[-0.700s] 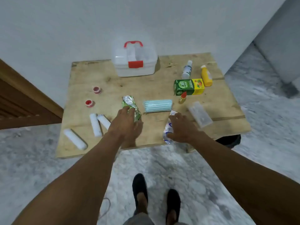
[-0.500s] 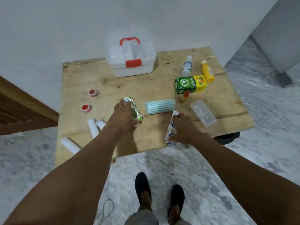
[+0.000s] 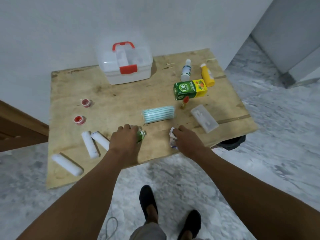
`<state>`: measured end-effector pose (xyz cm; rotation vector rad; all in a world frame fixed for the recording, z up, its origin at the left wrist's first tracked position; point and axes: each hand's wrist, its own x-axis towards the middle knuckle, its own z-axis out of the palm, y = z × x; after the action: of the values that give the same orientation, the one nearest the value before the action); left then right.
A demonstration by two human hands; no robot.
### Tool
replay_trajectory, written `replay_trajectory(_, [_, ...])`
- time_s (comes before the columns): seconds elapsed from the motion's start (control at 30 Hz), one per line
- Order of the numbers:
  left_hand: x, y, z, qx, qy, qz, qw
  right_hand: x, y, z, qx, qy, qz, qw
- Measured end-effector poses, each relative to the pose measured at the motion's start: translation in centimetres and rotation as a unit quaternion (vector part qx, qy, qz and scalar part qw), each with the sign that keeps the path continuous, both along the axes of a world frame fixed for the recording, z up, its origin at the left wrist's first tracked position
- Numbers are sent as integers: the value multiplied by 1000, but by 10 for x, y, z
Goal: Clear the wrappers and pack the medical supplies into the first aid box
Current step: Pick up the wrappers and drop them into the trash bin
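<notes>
My left hand (image 3: 125, 138) is closed over a crumpled green and silver wrapper (image 3: 141, 135) near the table's front edge. My right hand (image 3: 187, 140) grips a scrunched white and blue wrapper (image 3: 173, 140). Between and behind them lies a pack of striped face masks (image 3: 158, 114). The white first aid box (image 3: 124, 66) with red handle and latch stands shut at the back by the wall. Three white bandage rolls (image 3: 89, 144) lie front left, two red tape rolls (image 3: 79, 120) behind them.
The wooden table (image 3: 121, 94) also holds a green and yellow carton (image 3: 190, 89), a white bottle (image 3: 186, 71), a yellow bottle (image 3: 207, 75), a small red-capped vial (image 3: 184, 102) and a clear plastic case (image 3: 204, 118). A dark bin (image 3: 232, 143) sits under the right corner.
Both hands have closed and crumpled their wrappers, which now look much smaller. The camera view has shifted slightly.
</notes>
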<state>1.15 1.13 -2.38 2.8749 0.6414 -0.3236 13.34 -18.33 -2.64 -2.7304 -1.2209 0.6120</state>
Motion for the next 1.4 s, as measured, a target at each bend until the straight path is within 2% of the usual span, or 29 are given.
replay_trajectory(0.2, [-13, -55, 19, 7, 24, -27, 999, -2, -48, 20, 11, 16, 20, 1000])
replay_trajectory(0.37, [21, -129, 57, 27, -12, -42, 999, 20, -132, 48, 40, -14, 12, 999])
replay_trajectory(0.53, [90, -221, 88, 21, -62, -108, 992, 74, -229, 79, 37, -48, -54, 997])
replay_trajectory(0.7, [174, -295, 108, 18, -73, -178, 981, 143, -296, 107, 31, -69, -125, 989])
replay_trajectory(0.9, [291, -341, 110, 13, -84, -221, 971, 240, -340, 116, 49, -114, -161, 979])
replay_trajectory(1.0, [345, -355, 102, 1, -74, -236, 969, 283, -358, 117, 40, -106, -176, 978])
replay_trajectory(1.2, [421, -373, 72, -49, -48, -205, 976, 371, -373, 95, -9, -58, -172, 983])
replay_trajectory(1.4, [463, -383, 15, -90, 19, -85, 992, 449, -362, 30, -29, 3, -91, 995])
